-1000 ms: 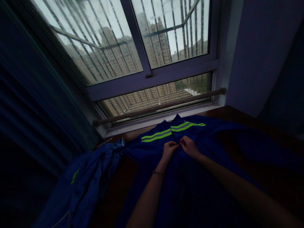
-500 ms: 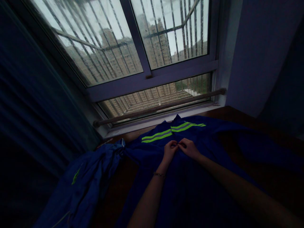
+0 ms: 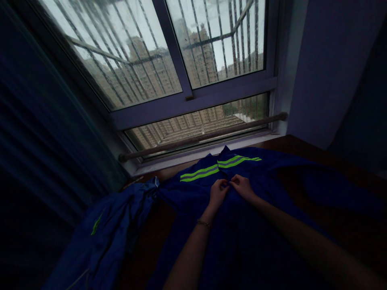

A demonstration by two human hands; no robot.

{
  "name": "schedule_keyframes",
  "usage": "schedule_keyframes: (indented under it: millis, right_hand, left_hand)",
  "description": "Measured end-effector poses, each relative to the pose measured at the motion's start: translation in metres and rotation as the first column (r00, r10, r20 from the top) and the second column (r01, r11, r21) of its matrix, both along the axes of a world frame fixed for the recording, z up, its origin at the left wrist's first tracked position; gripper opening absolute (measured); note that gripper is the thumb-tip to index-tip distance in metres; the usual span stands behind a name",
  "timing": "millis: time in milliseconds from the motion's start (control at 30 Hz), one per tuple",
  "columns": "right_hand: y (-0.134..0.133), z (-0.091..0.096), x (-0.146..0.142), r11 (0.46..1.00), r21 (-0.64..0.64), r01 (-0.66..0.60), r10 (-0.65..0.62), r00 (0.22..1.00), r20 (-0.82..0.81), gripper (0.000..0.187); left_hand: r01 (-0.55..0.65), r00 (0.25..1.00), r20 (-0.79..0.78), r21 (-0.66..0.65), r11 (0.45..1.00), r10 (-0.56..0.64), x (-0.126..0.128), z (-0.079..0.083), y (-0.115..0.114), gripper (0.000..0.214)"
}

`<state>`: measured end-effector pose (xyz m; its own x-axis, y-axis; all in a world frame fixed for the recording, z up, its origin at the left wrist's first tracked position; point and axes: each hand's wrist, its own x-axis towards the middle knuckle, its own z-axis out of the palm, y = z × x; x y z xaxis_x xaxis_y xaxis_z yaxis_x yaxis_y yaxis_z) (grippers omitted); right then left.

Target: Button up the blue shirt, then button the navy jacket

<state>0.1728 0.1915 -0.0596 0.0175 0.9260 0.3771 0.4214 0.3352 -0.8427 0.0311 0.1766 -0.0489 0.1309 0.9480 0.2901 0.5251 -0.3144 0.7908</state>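
A dark blue work jacket (image 3: pixel 199 191) lies spread on a dark brown surface, its collar toward the window. Bright green and grey reflective stripes (image 3: pixel 201 173) cross its chest. My left hand (image 3: pixel 218 192) pinches the front edge of the jacket just below the stripes, a bracelet on its wrist. Close beside it, my right hand (image 3: pixel 242 188) is also closed in a pinch on the jacket's front. The fingertips of both hands nearly meet; any button or fastener between them is too dark and small to make out.
Left of the jacket lies a crumpled blue garment (image 3: pixel 115 225) with a green strip. A barred window (image 3: pixel 193 98) with a rail (image 3: pixel 205 137) across its lower part stands behind. A dark blue curtain (image 3: pixel 60 133) hangs at the left, a wall (image 3: pixel 323 72) at the right.
Both hands have shifted slightly to the right, and the fingertips are a little farther apart. The jacket's front edge is lifted slightly near the fingers.
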Motion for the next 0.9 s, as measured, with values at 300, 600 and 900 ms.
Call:
schedule_keyframes:
  millis: [300,600,900]
  right_hand:
    - [0.0057,-0.0071,0.0007,0.998,-0.036,0.048,-0.049,0.998,-0.036,0.006]
    - [0.0034,-0.0045,0.0016,0.999,-0.024,0.038,-0.038,0.999,-0.019,0.005]
    - [0.0008,-0.0025,0.0001,1.000,-0.018,0.022,-0.022,0.999,-0.023,0.005]
  left_hand:
    - [-0.005,0.999,-0.033,0.003,1.000,0.005,-0.0003,-0.0022,-0.0001,0.021]
    - [-0.034,0.998,-0.046,0.011,0.999,0.035,0.0010,-0.0010,-0.0005,0.012]
    - [-0.043,0.999,-0.001,0.021,0.999,0.043,0.0029,0.0024,-0.0031,0.024]
